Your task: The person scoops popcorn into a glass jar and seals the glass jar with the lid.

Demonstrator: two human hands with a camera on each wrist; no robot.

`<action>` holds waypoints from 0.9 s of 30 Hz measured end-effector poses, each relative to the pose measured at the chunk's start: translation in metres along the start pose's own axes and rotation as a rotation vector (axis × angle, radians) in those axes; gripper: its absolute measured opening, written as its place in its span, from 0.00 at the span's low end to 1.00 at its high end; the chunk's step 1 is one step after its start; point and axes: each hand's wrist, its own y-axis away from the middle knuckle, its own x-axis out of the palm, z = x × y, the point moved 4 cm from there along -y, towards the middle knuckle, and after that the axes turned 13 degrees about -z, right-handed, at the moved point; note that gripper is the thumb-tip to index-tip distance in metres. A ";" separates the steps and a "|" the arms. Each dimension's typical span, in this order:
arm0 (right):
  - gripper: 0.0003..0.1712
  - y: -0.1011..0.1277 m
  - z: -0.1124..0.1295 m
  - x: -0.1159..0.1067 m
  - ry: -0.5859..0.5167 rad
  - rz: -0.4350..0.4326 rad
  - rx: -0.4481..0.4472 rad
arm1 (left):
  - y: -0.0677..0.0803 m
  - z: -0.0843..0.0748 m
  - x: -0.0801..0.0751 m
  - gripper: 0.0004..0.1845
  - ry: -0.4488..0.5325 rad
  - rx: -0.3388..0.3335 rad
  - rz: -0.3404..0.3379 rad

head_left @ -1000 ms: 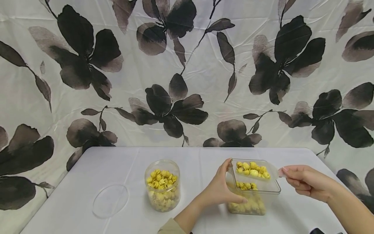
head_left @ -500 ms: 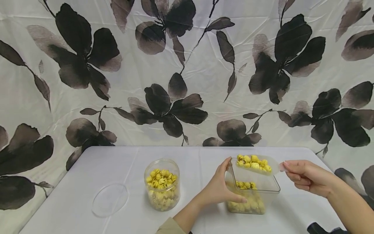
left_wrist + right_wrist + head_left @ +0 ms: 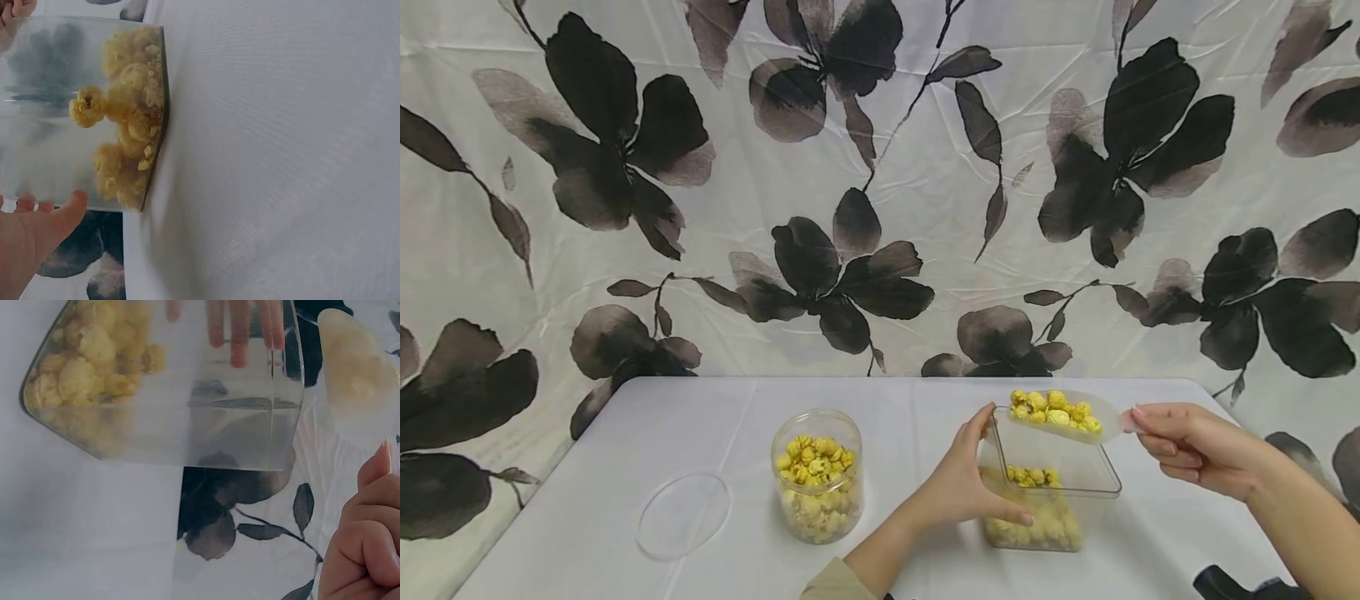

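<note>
Floral cloth hung behind the white surface (image 3: 625,433). From the head, my left hand (image 3: 958,487) gripped the square tub (image 3: 1051,500) while my right hand (image 3: 1187,450) pinched the loaded scoop (image 3: 1063,414) above it. Left wrist: fingers (image 3: 37,231) curled on the tub wall. Right wrist: fingers (image 3: 369,550) clenched on the handle.

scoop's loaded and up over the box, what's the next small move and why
Probably carry the scoop left toward the jar: the right hand holds it heaped with popcorn above the box, the jar stands open and not yet full, and the left hand steadies the box.
</note>
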 end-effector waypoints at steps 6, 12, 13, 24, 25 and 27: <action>0.23 -0.001 0.004 0.002 -0.015 0.048 -0.025 | 0.002 -0.001 0.000 0.66 0.033 -0.030 -0.008; 0.22 -0.003 0.007 0.004 -0.023 0.032 -0.019 | 0.004 -0.001 -0.002 0.64 0.080 -0.072 -0.019; 0.22 -0.003 0.008 0.005 -0.023 0.028 -0.018 | 0.005 0.000 -0.002 0.64 0.084 -0.078 -0.016; 0.22 -0.007 0.011 0.010 -0.024 0.016 -0.031 | 0.009 0.002 -0.007 0.61 0.156 -0.108 0.000; 0.22 -0.007 0.012 0.011 -0.025 0.015 -0.030 | 0.009 0.002 -0.007 0.60 0.164 -0.110 0.000; 0.22 -0.008 0.013 0.012 -0.024 0.011 -0.029 | 0.010 -0.001 -0.009 0.60 0.175 -0.108 0.003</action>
